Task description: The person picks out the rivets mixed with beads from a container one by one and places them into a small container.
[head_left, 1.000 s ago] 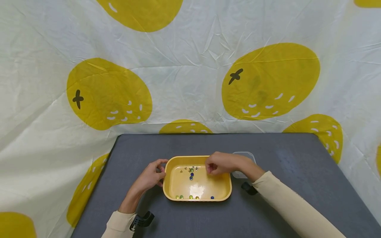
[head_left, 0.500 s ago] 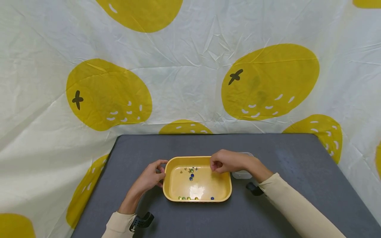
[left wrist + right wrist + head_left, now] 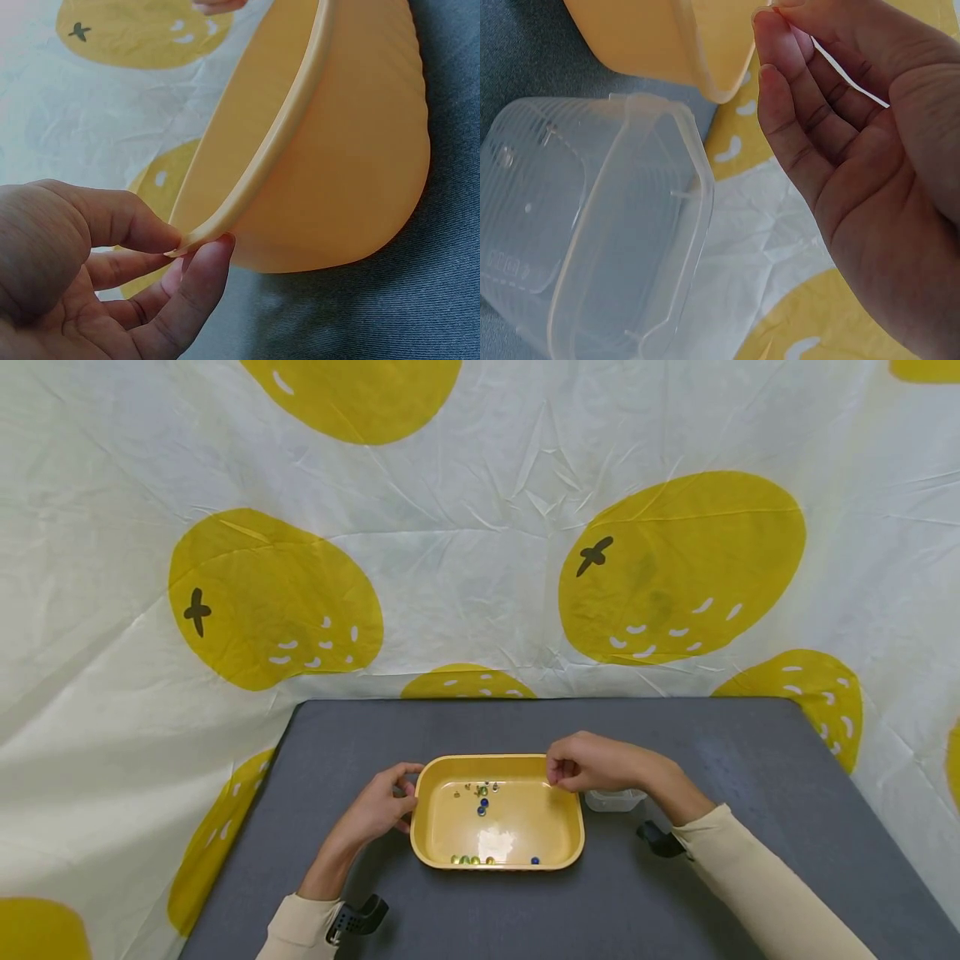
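Your left hand (image 3: 384, 802) pinches the rim at the left end of the yellow plastic basin (image 3: 521, 831), thumb to one side and fingertips to the other, so the basin stretches away to the right of those fingers. Your right hand (image 3: 596, 762) is over the basin's far right corner, thumb and fingertips drawn narrowly together; whether something small sits between them, the views don't let me tell. To the left of your right fingertips, nearer your left ones, a loose cluster lies on the basin floor: two blue glass marbles (image 3: 482, 811), a green marble (image 3: 483, 791) and a few tiny gold-brown pieces (image 3: 457, 793). Closer to you than either set of fingers, some yellow-green marbles (image 3: 476, 861) line the near wall, with a single blue marble (image 3: 536, 861) apart to their right. Below your right hand, just outside the basin, a clear plastic container (image 3: 617, 802) stands open-topped on the dark grey tabletop (image 3: 517, 918)
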The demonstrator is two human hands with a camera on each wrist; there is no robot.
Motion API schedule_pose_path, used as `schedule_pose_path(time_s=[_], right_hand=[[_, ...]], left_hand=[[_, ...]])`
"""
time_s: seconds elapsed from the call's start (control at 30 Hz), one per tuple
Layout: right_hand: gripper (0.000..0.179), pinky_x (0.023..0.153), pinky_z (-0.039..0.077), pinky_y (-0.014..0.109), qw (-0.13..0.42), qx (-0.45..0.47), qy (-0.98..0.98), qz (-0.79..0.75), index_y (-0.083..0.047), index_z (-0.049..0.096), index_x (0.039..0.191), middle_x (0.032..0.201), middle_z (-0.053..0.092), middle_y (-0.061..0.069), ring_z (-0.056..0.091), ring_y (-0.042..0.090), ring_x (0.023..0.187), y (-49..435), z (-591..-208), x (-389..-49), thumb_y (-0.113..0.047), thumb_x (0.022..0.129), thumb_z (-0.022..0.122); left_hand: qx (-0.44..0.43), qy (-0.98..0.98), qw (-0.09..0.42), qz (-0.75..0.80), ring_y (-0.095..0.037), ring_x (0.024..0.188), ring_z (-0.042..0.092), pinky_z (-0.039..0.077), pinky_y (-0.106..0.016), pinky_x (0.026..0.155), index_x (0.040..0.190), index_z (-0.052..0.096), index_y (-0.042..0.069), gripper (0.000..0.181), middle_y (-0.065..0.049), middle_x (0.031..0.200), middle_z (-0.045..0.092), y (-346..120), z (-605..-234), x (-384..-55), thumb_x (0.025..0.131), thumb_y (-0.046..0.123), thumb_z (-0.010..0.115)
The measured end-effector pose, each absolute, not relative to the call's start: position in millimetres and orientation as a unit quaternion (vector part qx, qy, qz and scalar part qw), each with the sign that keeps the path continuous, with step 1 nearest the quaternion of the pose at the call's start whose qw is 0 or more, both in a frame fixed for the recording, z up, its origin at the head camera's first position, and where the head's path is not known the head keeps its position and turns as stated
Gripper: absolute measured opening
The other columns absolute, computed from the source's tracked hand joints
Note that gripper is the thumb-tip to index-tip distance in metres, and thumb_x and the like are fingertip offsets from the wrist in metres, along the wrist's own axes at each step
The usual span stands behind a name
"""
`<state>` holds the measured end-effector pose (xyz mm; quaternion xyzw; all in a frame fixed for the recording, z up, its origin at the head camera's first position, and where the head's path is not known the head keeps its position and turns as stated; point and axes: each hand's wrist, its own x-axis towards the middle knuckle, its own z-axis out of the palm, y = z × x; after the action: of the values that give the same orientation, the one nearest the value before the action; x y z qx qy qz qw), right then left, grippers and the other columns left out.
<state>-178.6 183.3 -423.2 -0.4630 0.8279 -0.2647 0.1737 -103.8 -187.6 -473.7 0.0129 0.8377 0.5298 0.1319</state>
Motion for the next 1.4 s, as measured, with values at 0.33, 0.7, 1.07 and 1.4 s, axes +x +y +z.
schedule_pose_path(time_s=[0.33,0.7,1.07,1.4], right_hand=[[0.008,0.070,0.056,0.024,0.168,-0.455,0.827,-0.286,-0.010,0.070,0.094,0.089,0.065,-0.008,0.061,0.005,0.077,197.6,-421.2,-178.1,-0.002,0.092,0.068],[0.013,0.069,0.058,0.026,0.185,-0.413,0.839,-0.302,-0.018,0.069,0.093,0.089,0.068,-0.003,0.064,0.009,0.077,215.2,-423.0,-179.5,-0.006,0.094,0.068],[0.014,0.071,0.057,0.026,0.177,-0.402,0.849,-0.293,-0.021,0.069,0.095,0.090,0.068,-0.004,0.063,0.008,0.078,229.7,-425.4,-178.9,-0.007,0.095,0.069],[0.014,0.069,0.056,0.025,0.157,-0.396,0.858,-0.287,-0.019,0.069,0.093,0.089,0.067,-0.004,0.060,0.007,0.076,242.6,-426.3,-175.8,-0.006,0.094,0.069]], left_hand=[[0.010,0.837,0.133,0.531,-0.025,0.072,0.060,0.061,-0.042,0.057,0.145,0.051,0.002,0.050,-0.014,0.093,0.051,-187.9,-474.8,-104.3,0.096,-0.004,0.058],[0.010,0.835,0.136,0.533,-0.025,0.073,0.061,0.061,-0.042,0.057,0.145,0.051,0.003,0.049,-0.014,0.093,0.051,-187.6,-474.3,-104.6,0.096,-0.003,0.058],[0.012,0.833,0.136,0.536,-0.026,0.072,0.060,0.061,-0.044,0.058,0.145,0.051,0.004,0.049,-0.014,0.093,0.051,-187.5,-475.0,-104.2,0.097,-0.003,0.058],[0.016,0.836,0.130,0.533,-0.025,0.071,0.059,0.061,-0.046,0.058,0.145,0.051,0.004,0.050,-0.014,0.093,0.051,-187.5,-476.5,-101.8,0.096,-0.002,0.059]])
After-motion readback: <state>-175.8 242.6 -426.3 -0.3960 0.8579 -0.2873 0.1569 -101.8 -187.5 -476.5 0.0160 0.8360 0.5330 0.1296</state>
